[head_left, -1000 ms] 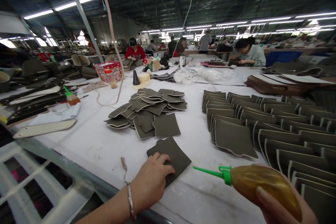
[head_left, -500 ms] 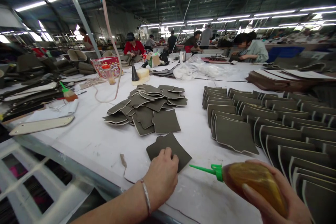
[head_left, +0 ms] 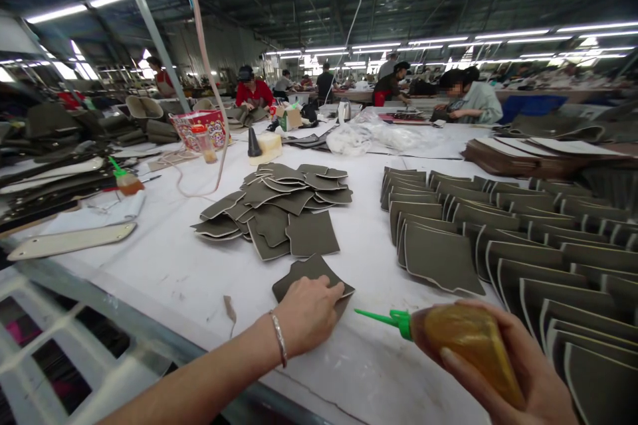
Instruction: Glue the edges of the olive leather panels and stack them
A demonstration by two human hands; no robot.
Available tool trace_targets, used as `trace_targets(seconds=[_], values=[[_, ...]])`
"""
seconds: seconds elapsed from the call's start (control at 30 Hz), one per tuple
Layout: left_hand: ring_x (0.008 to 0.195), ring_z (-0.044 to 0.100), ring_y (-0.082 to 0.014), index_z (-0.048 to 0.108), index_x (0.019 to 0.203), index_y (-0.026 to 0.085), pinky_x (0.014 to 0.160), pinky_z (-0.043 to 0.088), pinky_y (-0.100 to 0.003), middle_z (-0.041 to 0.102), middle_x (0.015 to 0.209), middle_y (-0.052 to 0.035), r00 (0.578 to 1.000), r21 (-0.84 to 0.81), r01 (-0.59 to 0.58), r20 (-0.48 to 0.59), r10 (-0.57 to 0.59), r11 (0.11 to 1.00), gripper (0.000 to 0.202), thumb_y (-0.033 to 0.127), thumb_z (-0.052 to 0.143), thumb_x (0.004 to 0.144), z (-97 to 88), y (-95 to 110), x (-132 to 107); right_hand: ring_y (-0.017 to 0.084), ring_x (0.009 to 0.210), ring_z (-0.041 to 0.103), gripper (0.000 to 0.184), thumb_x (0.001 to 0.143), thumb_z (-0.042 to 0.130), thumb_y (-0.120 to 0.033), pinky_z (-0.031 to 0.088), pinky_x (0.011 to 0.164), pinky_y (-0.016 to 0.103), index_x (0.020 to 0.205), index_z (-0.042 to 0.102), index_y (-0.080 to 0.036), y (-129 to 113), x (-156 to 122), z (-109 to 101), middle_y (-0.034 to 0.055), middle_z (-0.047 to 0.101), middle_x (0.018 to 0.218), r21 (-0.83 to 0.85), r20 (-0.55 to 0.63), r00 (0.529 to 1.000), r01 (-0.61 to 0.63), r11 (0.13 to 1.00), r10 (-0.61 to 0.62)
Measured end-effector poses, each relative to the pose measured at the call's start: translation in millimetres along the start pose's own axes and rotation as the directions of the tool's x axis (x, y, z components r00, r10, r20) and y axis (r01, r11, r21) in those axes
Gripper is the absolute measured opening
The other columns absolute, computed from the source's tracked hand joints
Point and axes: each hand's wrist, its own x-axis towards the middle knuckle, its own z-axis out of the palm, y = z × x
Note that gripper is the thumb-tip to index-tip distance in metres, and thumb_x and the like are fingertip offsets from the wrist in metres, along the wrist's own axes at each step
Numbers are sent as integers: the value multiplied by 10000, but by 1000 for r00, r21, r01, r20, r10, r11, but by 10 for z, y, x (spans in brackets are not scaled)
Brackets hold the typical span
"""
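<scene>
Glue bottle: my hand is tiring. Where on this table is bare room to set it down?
Bare table runs between the loose pile and the overlapped rows; more lies left of the left hand, toward the near edge. The right side is crowded with rows, beside the right hand holding the glue bottle.

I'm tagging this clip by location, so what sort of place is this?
Probably a factory floor making shoe or leather parts. The long white worktable holds a heap and fanned rows of cut grey-green pieces, the right hand grips an amber squeeze bottle, and other workers sit at tables under strip lights.
</scene>
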Motion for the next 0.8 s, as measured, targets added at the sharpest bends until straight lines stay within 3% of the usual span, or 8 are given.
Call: trace_targets(seconds=[0.1, 0.3, 0.57, 0.8], values=[[762, 670, -287, 563, 1250, 281, 675, 552, -447, 664, 914, -59, 999, 12, -30, -17, 30, 999, 467, 184, 426, 814, 14, -44, 37, 298, 891, 687, 507, 768, 729, -555, 605, 710, 343, 1171, 559, -299, -71, 35, 27, 65, 644, 1106, -86, 75, 996, 49, 995, -42], [767, 683, -315, 602, 1224, 302, 638, 552, -450, 680, 921, -72, 1000, 16, 0, 0, 0, 1000, 437, 237, 419, 832, 8, 6, 84, 263, 990, 619, 500, 787, 711, -551, 508, 829, 336, 1186, 536, -306, -230, 62, 186, 23, 603, 1150, -102, 100, 992, 84, 991, -74], [769, 682, -312, 625, 1145, 244, 651, 557, -451, 676, 915, -79, 1000, 7, 14, 5, -14, 1000, 379, 240, 416, 830, -15, 2, 98, 235, 959, 618, 451, 818, 690, -515, 477, 810, 305, 1179, 540, -291, -263, 51, 268, 4, 619, 1118, -128, 106, 987, 133, 983, -119], [774, 676, -308, 596, 1226, 275, 664, 560, -465, 663, 936, -70, 1000, -11, 11, -8, -11, 1000, 404, 298, 420, 864, 43, -13, 73, 217, 921, 610, 437, 818, 677, -546, 462, 796, 301, 1154, 540, -302, -243, 76, 279, -21, 611, 1087, -135, 115, 993, 54, 989, -39]])
